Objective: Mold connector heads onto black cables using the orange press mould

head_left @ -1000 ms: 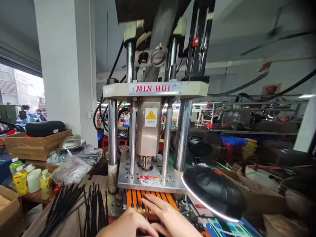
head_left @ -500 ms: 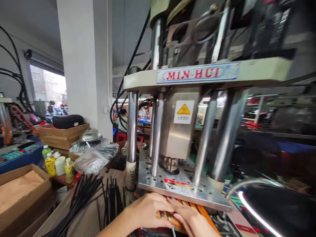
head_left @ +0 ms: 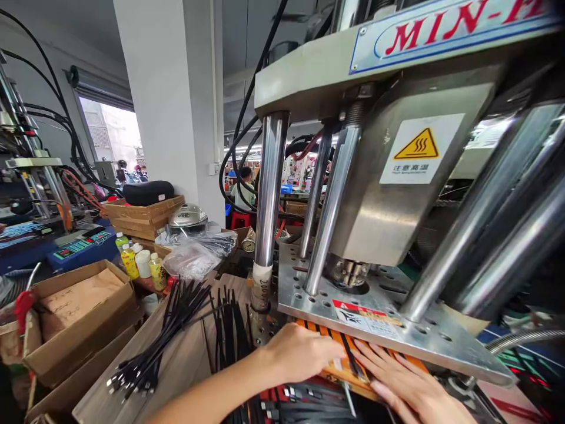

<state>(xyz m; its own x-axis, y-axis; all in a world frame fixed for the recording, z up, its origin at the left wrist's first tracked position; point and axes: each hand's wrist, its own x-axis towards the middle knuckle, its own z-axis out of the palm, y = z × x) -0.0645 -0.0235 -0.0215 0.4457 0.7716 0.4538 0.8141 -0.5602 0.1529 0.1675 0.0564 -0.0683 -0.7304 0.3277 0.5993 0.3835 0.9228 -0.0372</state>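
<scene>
Far left, an open cardboard box (head_left: 83,300) sits low beside the worktop (head_left: 188,380), handy to the left arm's side. Next along, a loose bundle of black strips (head_left: 176,330) lies slantwise, metal-tipped ends towards the person, which seems to put those tips within easy reach. Another bunch (head_left: 230,327) stretches out close to the press post (head_left: 270,194), and more black pieces (head_left: 300,409) crowd below the forearm.

Now the middle of the action: the left hand (head_left: 300,353) comes in over the near left of the orange mould (head_left: 344,373), fingers bent and reaching inward; whether they pinch anything, I can't tell. The mould sits partly under the drilled metal plate (head_left: 304,300), its front edge out where the hands can get at it. Black strips (head_left: 353,358) run along it, apparently set side by side to keep them apart.

And on the right, the right hand (head_left: 399,377) lies open, fingers long and slightly spread over the mould, gripping nothing visible, perhaps steadying the strips. A hot-surface label (head_left: 421,150) looms above.
</scene>
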